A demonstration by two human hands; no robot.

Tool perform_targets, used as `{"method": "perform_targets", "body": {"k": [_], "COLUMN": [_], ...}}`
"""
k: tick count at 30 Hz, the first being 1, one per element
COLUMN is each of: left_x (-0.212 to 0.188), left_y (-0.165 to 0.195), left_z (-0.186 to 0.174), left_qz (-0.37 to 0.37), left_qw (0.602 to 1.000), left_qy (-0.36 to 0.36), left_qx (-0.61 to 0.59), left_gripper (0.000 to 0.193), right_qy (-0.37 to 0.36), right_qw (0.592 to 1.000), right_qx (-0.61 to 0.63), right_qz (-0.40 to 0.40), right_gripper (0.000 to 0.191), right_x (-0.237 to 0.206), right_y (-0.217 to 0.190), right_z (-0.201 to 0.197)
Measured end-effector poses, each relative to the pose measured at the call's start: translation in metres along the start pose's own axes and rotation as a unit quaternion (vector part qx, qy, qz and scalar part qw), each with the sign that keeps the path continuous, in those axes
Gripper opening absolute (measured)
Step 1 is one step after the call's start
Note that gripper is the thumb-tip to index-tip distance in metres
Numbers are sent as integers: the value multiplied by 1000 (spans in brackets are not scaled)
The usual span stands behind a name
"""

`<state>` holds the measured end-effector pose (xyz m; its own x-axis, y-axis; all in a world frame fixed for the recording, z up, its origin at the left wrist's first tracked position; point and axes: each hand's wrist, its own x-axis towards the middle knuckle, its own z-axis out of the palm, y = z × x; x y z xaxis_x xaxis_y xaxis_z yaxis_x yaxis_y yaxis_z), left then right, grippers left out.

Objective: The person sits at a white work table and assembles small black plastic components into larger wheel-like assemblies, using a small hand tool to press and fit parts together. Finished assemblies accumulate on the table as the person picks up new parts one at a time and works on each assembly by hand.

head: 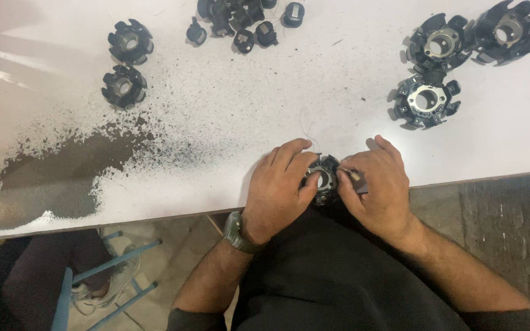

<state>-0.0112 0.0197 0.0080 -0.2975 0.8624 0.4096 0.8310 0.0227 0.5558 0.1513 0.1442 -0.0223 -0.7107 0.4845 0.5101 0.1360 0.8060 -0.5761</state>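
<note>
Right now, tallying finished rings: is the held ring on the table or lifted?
Cannot tell: both hands cover the ring at the table edge.

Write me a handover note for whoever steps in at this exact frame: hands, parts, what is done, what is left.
Left hand grips the black ring-shaped part at the near table edge.
Right hand steadies the same part and pinches a small dark insert at its right side.
Table: two similar ring parts far left, three far right, a heap of small black pieces at top centre, dark powder spread on the left.
Done or left: cannot tell how many inserts are seated.
</note>
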Motion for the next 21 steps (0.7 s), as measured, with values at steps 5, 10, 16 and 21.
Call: {"method": "perform_targets", "body": {"k": [5, 10, 16, 21], "left_x": [0, -1, 0, -5], "left_y": [-8, -5, 3, 3], "left_z": [-2, -5, 5, 8], "left_qz": [4, 50, -36, -52], "left_qw": [1000, 998, 998, 997], "left_qy": [7, -30, 14, 23], "left_qx": [1, 18, -42, -61], "left_gripper": [18, 16, 15, 14], "right_qy": [-9, -16, 7, 0], "right_qw": [1000, 1000, 998, 998], "right_qx": [9, -7, 33, 37], "right_qz": [3, 9, -53, -46], "right_gripper": [22, 23, 26, 29], "right_x": [1, 1, -3, -11], "right_y": [2, 5, 8, 4], "right_z": [1, 3, 1, 2]}}
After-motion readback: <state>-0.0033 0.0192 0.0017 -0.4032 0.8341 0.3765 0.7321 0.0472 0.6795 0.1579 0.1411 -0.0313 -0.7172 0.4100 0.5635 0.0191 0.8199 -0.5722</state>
